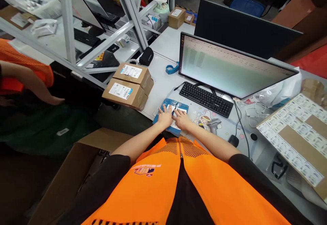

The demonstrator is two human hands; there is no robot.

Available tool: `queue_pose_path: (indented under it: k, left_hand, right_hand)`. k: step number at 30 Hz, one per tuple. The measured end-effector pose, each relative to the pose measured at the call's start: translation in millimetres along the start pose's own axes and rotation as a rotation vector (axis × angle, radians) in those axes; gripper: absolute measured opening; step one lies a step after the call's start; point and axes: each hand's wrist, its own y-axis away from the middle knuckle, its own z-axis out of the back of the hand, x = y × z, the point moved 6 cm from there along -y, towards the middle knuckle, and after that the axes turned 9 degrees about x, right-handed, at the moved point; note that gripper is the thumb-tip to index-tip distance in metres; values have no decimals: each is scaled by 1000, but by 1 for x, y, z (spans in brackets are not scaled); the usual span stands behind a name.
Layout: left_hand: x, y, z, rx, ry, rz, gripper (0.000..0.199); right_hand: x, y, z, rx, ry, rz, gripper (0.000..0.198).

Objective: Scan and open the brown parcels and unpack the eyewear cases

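A blue parcel (170,103) with a white label lies flat at the front edge of the desk. My left hand (165,116) rests on its left part, fingers spread. On the label, my right hand (181,118) lies with its fingers stretched out, close beside the left. Both hands press on the parcel from above and partly hide the label. To the right of it a grey barcode scanner (214,124) lies on a desk mat with a cartoon print. Behind the parcel stands a black keyboard (206,99).
Brown labelled boxes (125,90) are stacked at the left desk edge, beside a metal frame (107,46). A monitor (230,68) stands behind the keyboard. A blue tape dispenser (172,69) lies left of it. On the right is a label-covered cardboard sheet (293,139). A co-worker's arm (30,80) is at far left.
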Motion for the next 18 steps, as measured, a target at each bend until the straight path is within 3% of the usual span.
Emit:
queue_pose_path:
  k: [4,7,9,11,13,14,16,18]
  left_hand:
    - [43,3,24,-61,206,-12,80]
    - [91,5,30,-139,350,44,80]
    - [112,8,27,-274,403,32,80]
    - [116,10,17,-379,385,-32,75]
    - [109,8,3,-375,326,-131,65]
    - [104,5,-4,-339,302,-183,62]
    - [96,-2,-13,-230,272,-271,62]
    - [93,-10,-15,-103,232,-317,65]
  right_hand:
    - [0,5,26,-85,-74,29,40]
    - [-15,32,44,-320,-233,120,25]
    - [-37,57,42,-468,-328,95,28]
    - [-64,79,21,-515,-376,-52,30]
    - [-86,94,-15,-423,-382,-254,23]
    - [-93,98,-35,-336,-379,-340,22]
    - [-97,101,-69,-175,-375,-444,43]
    - [-92,99,-81,-155,-364,-484,56]
